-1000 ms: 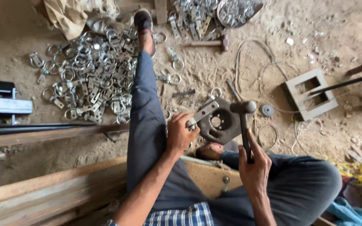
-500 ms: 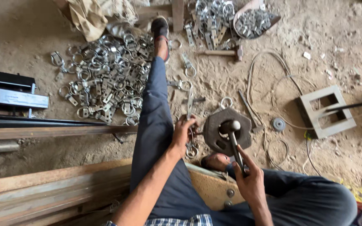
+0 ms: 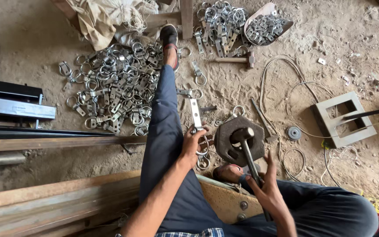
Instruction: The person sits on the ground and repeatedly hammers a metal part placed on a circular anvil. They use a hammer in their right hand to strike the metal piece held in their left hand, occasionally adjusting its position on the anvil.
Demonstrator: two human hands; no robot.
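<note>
Hammer (image 3: 245, 145) lowered onto block (image 3: 239, 140), tray (image 3: 259, 13) holding brackets (image 3: 266, 25)

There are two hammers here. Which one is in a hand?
The dark hammer, held by the right hand over the block. The other hammer lies untouched on the ground.

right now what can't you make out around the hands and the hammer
- Head view: the hammer handle's lower end, covered by the right hand.
- The ring and strap end, partly under the left hand fingers.
- Metal block top face, under the hammer head.
- Pile of ring fittings: single pieces too small.
</note>
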